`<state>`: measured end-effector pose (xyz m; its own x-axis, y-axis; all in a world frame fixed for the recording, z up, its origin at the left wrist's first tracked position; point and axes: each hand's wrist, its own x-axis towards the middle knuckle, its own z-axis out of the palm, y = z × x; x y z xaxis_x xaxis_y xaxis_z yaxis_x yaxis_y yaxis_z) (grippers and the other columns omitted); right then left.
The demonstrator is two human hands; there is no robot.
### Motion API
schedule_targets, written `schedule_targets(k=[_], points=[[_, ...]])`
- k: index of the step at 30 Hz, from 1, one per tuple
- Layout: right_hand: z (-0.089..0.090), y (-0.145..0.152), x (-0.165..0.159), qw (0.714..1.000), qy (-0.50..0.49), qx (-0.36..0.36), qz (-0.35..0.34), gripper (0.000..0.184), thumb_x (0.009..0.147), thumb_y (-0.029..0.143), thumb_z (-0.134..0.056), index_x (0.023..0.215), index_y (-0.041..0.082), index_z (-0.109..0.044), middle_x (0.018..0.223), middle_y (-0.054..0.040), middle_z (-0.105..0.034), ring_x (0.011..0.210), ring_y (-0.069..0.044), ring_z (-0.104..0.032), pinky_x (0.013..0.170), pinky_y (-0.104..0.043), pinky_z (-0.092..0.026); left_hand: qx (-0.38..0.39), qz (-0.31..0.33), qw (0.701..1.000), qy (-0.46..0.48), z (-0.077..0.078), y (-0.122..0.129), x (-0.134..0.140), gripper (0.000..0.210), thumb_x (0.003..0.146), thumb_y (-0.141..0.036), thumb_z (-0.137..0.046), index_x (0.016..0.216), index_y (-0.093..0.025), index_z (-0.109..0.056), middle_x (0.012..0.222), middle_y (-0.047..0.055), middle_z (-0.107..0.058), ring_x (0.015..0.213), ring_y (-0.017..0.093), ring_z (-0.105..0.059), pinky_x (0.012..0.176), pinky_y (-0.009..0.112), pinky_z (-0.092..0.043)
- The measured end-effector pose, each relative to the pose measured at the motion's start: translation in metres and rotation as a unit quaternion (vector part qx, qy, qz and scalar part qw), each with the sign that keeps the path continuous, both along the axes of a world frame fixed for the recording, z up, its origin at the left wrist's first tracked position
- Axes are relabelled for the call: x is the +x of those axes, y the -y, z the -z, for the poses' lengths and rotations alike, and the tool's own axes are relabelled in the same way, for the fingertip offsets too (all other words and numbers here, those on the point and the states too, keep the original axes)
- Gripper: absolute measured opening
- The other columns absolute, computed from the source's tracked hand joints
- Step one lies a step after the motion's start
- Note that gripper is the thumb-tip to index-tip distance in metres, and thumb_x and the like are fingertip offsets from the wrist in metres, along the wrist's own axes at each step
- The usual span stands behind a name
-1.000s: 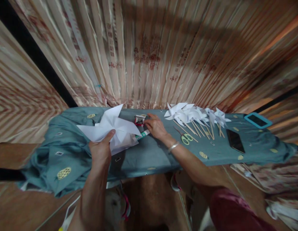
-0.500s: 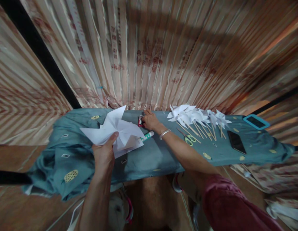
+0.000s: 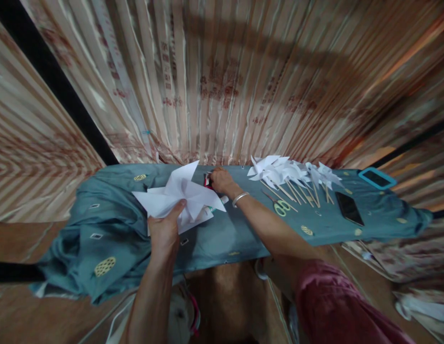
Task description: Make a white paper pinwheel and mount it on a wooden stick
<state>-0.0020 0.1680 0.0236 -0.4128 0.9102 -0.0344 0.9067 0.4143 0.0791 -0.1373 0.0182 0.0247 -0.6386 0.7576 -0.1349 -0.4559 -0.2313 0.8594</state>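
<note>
The left hand (image 3: 165,230) grips a large white folded-paper pinwheel (image 3: 169,200), its thumb laid over the front near the centre where the folded points meet. That thumb seems to be what stops the folds springing open, so steady, even pressure there, without creasing the blades, would serve best while the other hand is busy. The right hand (image 3: 223,181) has its fingers bent down at a small red box (image 3: 208,180); whether they pinch anything cannot be told, as the knuckles hide the tips. Picking with the fingertips alone, the wrist clear of the paper, would probably avoid tipping the box or catching the nearest blade.

The pinwheel lies left of the frame's centre, above and around the left thumb, its right-hand point reaching below the right hand. White paper sheets (image 3: 195,223) show under its lower edge. The red box sits near the middle of the frame, at the left of the right hand's fingers, on a worktop (image 3: 214,248) draped in blue-green pineapple-print cloth.
</note>
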Motion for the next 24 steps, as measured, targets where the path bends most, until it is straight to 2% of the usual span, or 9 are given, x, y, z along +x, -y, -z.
schedule_targets(k=[7, 12, 16, 21, 24], points=[[0.006, -0.002, -0.007, 1.000, 0.003, 0.006, -0.008, 0.027, 0.090, 0.021, -0.053, 0.107, 0.012, -0.072, 0.117, -0.0178, -0.069, 0.115, -0.026, -0.059, 0.094, -0.032, -0.047, -0.013, 0.009, 1.000, -0.008, 0.001, 0.001, 0.003, 0.036, 0.046, -0.021, -0.086, 0.078, -0.013, -0.073, 0.083, 0.007, -0.075, 0.078, 0.021, -0.070, 0.086, 0.042, -0.056], [0.009, 0.001, -0.006, 1.000, -0.001, 0.022, -0.023, 0.028, 0.093, 0.017, -0.048, 0.105, 0.010, -0.072, 0.116, -0.0198, -0.068, 0.116, -0.027, -0.058, 0.094, -0.034, -0.048, -0.017, 0.008, 1.000, -0.015, 0.002, 0.002, 0.001, 0.035, 0.045, -0.021, -0.085, 0.077, -0.013, -0.072, 0.080, 0.006, -0.075, 0.081, 0.023, -0.070, 0.087, 0.042, -0.056], [0.013, 0.003, -0.003, 0.998, -0.016, 0.040, -0.048, 0.029, 0.094, 0.014, -0.046, 0.102, 0.010, -0.073, 0.122, -0.0208, -0.065, 0.126, -0.027, -0.052, 0.100, -0.037, -0.046, -0.022, 0.012, 1.000, -0.006, 0.001, 0.003, 0.001, 0.034, 0.046, -0.019, -0.085, 0.077, -0.013, -0.072, 0.081, 0.005, -0.075, 0.081, 0.022, -0.070, 0.088, 0.041, -0.055], [0.018, 0.010, 0.002, 0.995, -0.038, 0.066, -0.066, 0.031, 0.095, 0.012, -0.043, 0.106, 0.007, -0.071, 0.150, -0.0246, -0.043, 0.144, -0.031, -0.034, 0.103, -0.045, -0.047, 0.009, 0.009, 1.000, 0.008, -0.001, 0.002, 0.000, 0.036, 0.045, -0.016, -0.084, 0.080, -0.013, -0.073, 0.084, 0.005, -0.075, 0.085, 0.023, -0.071, 0.090, 0.041, -0.055], [0.021, 0.015, 0.007, 0.993, -0.054, 0.077, -0.070, 0.032, 0.094, 0.009, -0.040, 0.107, 0.004, -0.069, 0.155, -0.0262, -0.034, 0.147, -0.034, -0.028, 0.104, -0.049, -0.046, -0.001, -0.002, 1.000, 0.008, -0.002, 0.002, -0.002, 0.036, 0.044, -0.017, -0.084, 0.078, -0.013, -0.072, 0.084, 0.006, -0.075, 0.084, 0.023, -0.071, 0.089, 0.042, -0.055]])
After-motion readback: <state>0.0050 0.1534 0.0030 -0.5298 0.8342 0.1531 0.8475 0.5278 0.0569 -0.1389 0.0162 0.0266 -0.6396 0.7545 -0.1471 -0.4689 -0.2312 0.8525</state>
